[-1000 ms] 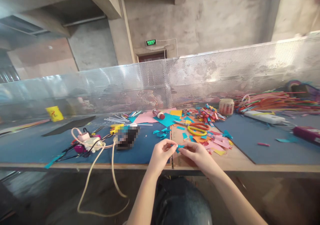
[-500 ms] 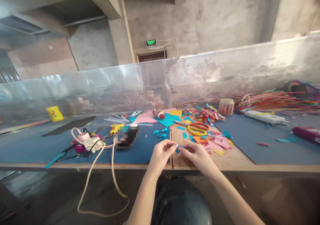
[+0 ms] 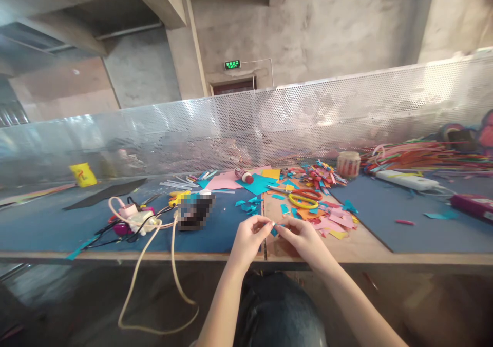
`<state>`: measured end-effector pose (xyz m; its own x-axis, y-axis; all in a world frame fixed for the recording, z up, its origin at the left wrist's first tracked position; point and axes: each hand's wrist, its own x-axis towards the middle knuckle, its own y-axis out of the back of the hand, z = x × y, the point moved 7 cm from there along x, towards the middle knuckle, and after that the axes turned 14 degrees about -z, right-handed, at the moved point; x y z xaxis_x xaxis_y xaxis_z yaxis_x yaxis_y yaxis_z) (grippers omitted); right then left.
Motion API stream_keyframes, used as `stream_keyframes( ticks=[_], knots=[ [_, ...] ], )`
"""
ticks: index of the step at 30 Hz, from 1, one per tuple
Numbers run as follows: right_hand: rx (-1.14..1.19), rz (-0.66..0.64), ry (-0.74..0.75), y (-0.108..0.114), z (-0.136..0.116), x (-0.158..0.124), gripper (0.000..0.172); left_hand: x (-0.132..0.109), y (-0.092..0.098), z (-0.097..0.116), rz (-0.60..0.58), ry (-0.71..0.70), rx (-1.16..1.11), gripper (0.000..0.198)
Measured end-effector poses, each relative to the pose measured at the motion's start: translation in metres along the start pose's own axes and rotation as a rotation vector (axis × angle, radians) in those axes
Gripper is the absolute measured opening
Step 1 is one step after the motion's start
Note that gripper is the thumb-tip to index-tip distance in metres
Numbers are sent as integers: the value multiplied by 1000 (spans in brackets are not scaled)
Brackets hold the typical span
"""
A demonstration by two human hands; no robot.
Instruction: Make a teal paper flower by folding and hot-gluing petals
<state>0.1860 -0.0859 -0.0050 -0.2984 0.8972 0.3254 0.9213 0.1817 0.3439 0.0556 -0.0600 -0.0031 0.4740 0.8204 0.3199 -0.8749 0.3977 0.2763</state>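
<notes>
Between my two hands, over the table's front edge, is a small piece of blue paper (image 3: 274, 231), mostly hidden by the fingers. My left hand (image 3: 252, 234) pinches it between thumb and forefinger from the left. From the right, my right hand (image 3: 298, 232) pinches the same piece, its fingertips almost meeting the left ones. Several small blue paper pieces (image 3: 249, 205) lie just beyond my left hand. Yellow-handled scissors (image 3: 303, 200) rest among cut paper scraps (image 3: 335, 218) beyond my right hand.
A glue stick (image 3: 244, 175) lies on coloured sheets at the back. A jar (image 3: 348, 164) and a heap of folded paper bits (image 3: 321, 176) stand to its right. Cables (image 3: 134, 275) hang over the front edge at left. A white power strip (image 3: 407, 180) lies right.
Both hands keep their pinch on the blue paper at nearly the same spot, with only a slight shift of the fingers. At the far right edge, a blurred reddish-blue shape has come into view.
</notes>
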Motion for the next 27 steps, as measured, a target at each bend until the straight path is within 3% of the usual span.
stream_keyframes(
  ticks=[8,14,27],
  knots=[
    [24,-10,-15,1,-5,0,27,0,0,2,-17,23,1,23],
    [65,43,-21,5,-2,0,26,-2,-3,6,-87,-2,-156,21],
    [177,34,-70,2,-2,1,19,-4,-3,3,-79,25,-188,13]
  ],
)
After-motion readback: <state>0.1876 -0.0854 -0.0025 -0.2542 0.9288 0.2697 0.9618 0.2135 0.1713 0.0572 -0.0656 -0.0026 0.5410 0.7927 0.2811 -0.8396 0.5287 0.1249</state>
